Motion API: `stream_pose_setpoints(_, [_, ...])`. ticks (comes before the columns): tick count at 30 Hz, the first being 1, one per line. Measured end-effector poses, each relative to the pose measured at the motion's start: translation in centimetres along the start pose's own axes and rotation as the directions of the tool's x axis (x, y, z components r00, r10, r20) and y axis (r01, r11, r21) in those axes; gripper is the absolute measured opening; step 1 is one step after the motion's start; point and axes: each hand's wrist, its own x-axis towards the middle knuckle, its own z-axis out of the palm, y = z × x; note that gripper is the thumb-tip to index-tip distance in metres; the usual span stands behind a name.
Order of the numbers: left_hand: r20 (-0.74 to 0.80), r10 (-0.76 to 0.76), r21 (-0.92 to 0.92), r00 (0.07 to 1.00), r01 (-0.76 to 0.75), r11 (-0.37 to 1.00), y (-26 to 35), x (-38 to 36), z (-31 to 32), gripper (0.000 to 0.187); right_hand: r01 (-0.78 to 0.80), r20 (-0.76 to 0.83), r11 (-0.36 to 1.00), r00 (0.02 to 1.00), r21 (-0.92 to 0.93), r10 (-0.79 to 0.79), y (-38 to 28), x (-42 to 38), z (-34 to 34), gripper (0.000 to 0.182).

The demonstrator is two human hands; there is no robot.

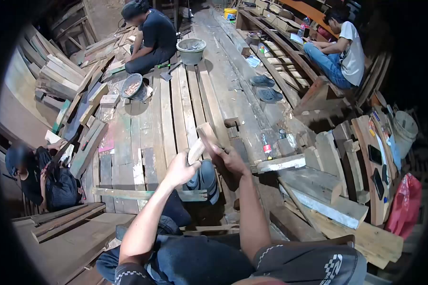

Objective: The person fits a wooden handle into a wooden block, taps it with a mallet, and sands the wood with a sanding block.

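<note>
My left hand [181,170] is closed around a small pale wooden piece [195,151] with a rounded end, held over my knees. Beside it, my right hand [231,160] grips a flat, dark brown strip [207,144], its fingers wrapped round the lower part. The two pieces come together between my hands, and I cannot tell whether they touch. Just beyond them shows the end of a light wooden block [205,128]. Below my hands, blue-grey footwear [207,180] is visible near a narrow wooden slat [142,194].
A bucket [191,57] and a basin [131,93] stand ahead on the plank floor. Three people sit around: one ahead, one far left, one upper right. A bottle [267,148], sandals [269,95] and stacked timber [314,185] lie to the right, with a phone [374,154] further out.
</note>
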Motion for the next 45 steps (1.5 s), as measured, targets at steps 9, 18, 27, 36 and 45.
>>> stream_pose_setpoints(9, [-0.008, 0.056, -0.023, 0.998, -0.057, 0.998, -1.0, 0.4, 0.3, 0.043, -0.026, 0.036, 1.0, 0.999, 0.004, 0.026, 0.5, 0.1, -0.3, 0.045])
stream_pose_setpoints(18, [-0.011, 0.135, 0.04, 0.991, -0.135, 0.99, -1.0, 0.2, 0.2, 0.048, -0.039, -0.01, 0.999, 0.999, 0.03, 0.039, -2.0, -2.0, 1.6, 0.041])
stream_pose_setpoints(27, [0.041, 0.155, -0.002, 0.987, -0.155, 0.988, -1.4, 0.4, -0.5, 0.047, -0.098, 0.11, 0.993, 0.99, 0.066, 0.09, -1.9, -1.8, 2.1, 0.034])
stream_pose_setpoints(36, [0.048, 0.158, -0.077, 0.986, -0.154, 0.985, -2.6, 0.8, -0.2, 0.047, -0.163, 0.09, 0.981, 0.984, 0.108, 0.154, -2.1, -1.9, 2.1, 0.034])
stream_pose_setpoints(45, [0.088, 0.129, -0.075, 0.988, -0.122, 0.99, 0.4, 0.2, -1.5, 0.054, -0.138, 0.116, 0.99, 0.984, -0.009, 0.138, -1.4, -1.7, 2.2, 0.036])
